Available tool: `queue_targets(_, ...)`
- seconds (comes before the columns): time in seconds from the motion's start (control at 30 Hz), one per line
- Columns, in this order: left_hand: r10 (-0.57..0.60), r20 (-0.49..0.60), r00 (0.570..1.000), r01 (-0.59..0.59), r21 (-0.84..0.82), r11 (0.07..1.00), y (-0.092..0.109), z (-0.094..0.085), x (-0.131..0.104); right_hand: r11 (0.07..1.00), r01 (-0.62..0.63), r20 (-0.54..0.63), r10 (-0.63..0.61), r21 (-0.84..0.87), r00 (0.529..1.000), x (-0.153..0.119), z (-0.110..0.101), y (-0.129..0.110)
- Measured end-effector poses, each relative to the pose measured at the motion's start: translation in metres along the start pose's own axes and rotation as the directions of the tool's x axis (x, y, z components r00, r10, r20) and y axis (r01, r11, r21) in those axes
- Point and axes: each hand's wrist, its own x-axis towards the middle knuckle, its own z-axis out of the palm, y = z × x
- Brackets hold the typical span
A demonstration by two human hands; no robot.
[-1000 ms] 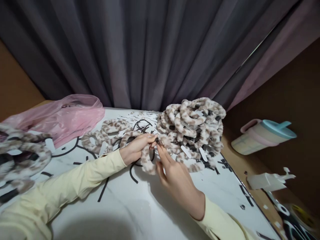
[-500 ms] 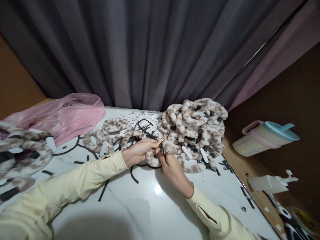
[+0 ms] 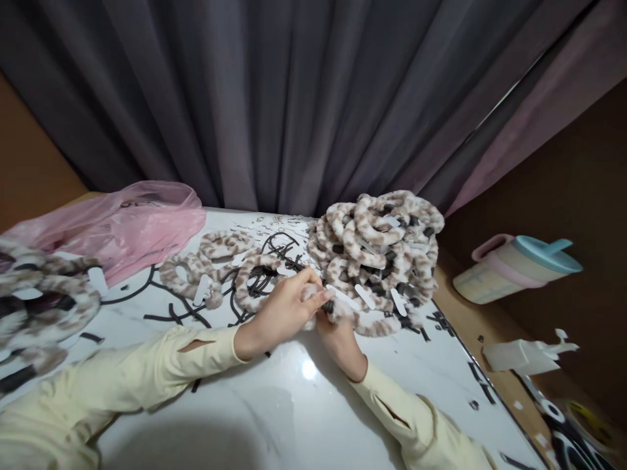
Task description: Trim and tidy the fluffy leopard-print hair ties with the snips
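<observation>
Both hands meet near the middle of the white marble-patterned bench (image 3: 274,418), at the foot of a big heap of fluffy leopard-print fabric rings (image 3: 386,254). Left hand (image 3: 287,310), in a pale yellow sleeve (image 3: 161,365), has its fingers curled and pinched together on a fluffy brown-and-cream leopard-print hair ring (image 3: 337,312) right at the edge of the heap. Right hand (image 3: 340,339) lies just under and behind the left one, largely hidden by it; it touches the same ring from below, and how far its fingers are closed cannot be told. That ring rests against the near edge of the heap, between the two hands.

To the left of the hands, several more loose leopard-print rings (image 3: 215,261) lie flat on the bench among thin black elastic strips (image 3: 186,313) and small white oval tags (image 3: 365,295). A crumpled pink plastic bag (image 3: 127,228) sits at the far left corner of the bench, and another pile of the same furry rings (image 3: 39,307) fills the left border. Dark grey curtains (image 3: 274,98) hang behind. Off the bench to the right stand a pastel jug with a blue lid (image 3: 514,264) and a white plastic object (image 3: 526,356)
</observation>
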Motion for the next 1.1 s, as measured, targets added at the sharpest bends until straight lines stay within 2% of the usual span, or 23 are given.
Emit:
queue_targets(0.13, 0.197, -0.067, 0.978, -0.172, 0.276, 0.946, 0.002, -0.002, -0.004, 0.999, 0.029, 0.066, -0.031, 0.025, 0.997, -0.010, 0.002, -0.011)
queue_targets(0.2, 0.349, -0.067, 0.935, -0.295, 0.401, 0.867, 0.000, -0.006, -0.003, 0.999, 0.049, 0.112, -0.052, 0.023, 0.992, -0.014, 0.000, -0.017)
queue_targets(0.3, 0.545, 0.012, 0.838, -0.456, 0.564, 0.688, -0.003, -0.015, 0.000, 0.998, 0.059, 0.138, -0.061, 0.015, 0.989, -0.017, -0.006, -0.025)
queue_targets(0.37, 0.609, 0.065, 0.791, -0.505, 0.630, 0.590, -0.005, -0.019, 0.002, 0.998, 0.061, 0.163, -0.062, 0.013, 0.985, -0.017, -0.011, -0.030)
queue_targets(0.43, 0.629, 0.097, 0.771, -0.523, 0.660, 0.539, -0.005, -0.021, 0.004, 0.998, 0.062, 0.199, -0.064, 0.012, 0.978, -0.016, -0.016, -0.035)
queue_targets(0.53, 0.615, 0.135, 0.777, -0.536, 0.655, 0.532, -0.005, -0.022, 0.007, 0.996, 0.084, 0.237, -0.073, -0.038, 0.969, -0.013, -0.023, -0.042)
queue_targets(0.7, 0.568, 0.136, 0.812, -0.523, 0.601, 0.604, -0.010, -0.022, 0.012, 0.962, 0.151, 0.286, -0.082, -0.230, 0.955, -0.006, -0.031, -0.047)
queue_targets(0.9, 0.513, 0.154, 0.845, -0.499, 0.572, 0.651, -0.012, -0.022, 0.014, 0.950, 0.199, 0.273, -0.130, -0.242, 0.953, -0.005, -0.029, -0.043)
queue_targets(1.0, 0.493, 0.132, 0.860, -0.469, 0.586, 0.661, -0.013, -0.021, 0.013, 0.920, 0.225, 0.267, -0.140, -0.320, 0.953, -0.007, -0.027, -0.038)
queue_targets(1.1, 0.505, 0.118, 0.855, -0.465, 0.608, 0.644, -0.015, -0.019, 0.013, 0.859, 0.258, 0.277, -0.143, -0.441, 0.950, -0.010, -0.026, -0.036)
